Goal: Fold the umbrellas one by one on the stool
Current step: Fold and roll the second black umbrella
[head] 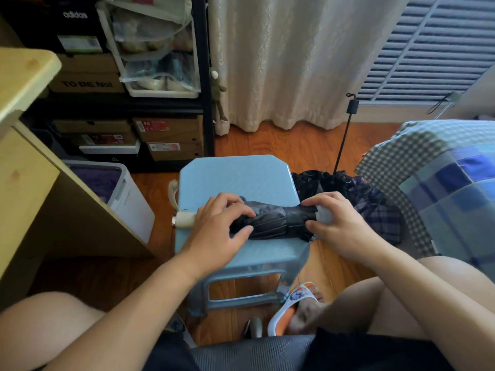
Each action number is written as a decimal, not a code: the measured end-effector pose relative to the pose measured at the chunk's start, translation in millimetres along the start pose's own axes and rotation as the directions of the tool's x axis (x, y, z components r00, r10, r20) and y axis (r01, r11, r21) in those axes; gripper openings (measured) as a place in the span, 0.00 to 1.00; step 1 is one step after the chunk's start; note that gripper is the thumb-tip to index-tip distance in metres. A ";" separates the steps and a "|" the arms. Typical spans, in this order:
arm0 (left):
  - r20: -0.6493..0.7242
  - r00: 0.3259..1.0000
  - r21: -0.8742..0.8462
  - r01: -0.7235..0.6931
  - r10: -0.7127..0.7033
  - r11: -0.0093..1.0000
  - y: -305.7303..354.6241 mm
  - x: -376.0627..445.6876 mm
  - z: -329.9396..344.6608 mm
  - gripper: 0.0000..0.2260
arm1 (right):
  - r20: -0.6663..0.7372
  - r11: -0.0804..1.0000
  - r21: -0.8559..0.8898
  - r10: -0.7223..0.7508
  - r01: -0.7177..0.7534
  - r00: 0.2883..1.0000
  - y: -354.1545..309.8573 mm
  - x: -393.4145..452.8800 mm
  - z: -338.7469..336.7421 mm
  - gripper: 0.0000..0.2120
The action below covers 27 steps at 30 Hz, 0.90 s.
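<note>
On the stool (235, 172), both hands, left (214, 228) and right (340, 223), seemingly curl loosely round the rolled umbrella (270, 220); a slack grip could let its pleats spring loose.

Dim, soft daylight enters far right through the blinds (428, 46) and curtain (294, 57). The shelves (134, 76) at far left sit in deep shadow. Wide-angle distortion bends the desk (29, 145) and edges. Detail looks slightly soft, without glare.
</note>
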State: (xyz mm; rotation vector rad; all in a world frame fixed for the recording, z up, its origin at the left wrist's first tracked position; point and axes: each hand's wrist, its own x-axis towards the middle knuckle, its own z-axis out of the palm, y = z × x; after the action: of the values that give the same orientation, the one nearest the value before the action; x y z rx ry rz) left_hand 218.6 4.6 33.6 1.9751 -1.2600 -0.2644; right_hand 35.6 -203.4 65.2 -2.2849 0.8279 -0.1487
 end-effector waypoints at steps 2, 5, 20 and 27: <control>-0.020 0.999 -0.039 0.036 -0.037 0.999 -0.7 1.3 1.8 0.08 | -0.061 0.998 0.054 -0.014 0.018 0.998 -1.7 -0.9 0.5 0.15; -0.034 0.997 -0.099 0.071 -0.075 0.993 -2.3 1.0 -1.9 0.08 | -0.115 0.994 0.089 -0.046 0.057 0.992 -2.4 -3.9 3.8 0.13; -0.127 0.988 -0.028 0.091 -0.094 0.995 6.8 -4.6 2.9 0.06 | -0.180 0.987 0.159 0.063 -0.034 0.982 -4.4 -3.7 10.7 0.10; -0.156 0.988 0.028 0.007 -0.002 1.000 6.3 -2.7 4.5 0.06 | -0.170 0.982 0.180 0.090 -0.059 0.981 -6.4 -4.9 9.9 0.06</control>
State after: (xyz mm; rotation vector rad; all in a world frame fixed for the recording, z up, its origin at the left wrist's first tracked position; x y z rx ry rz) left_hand 210.6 3.3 34.4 1.9816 -1.1650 -0.0930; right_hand 38.2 -191.2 62.5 -2.0943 0.9512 -0.3806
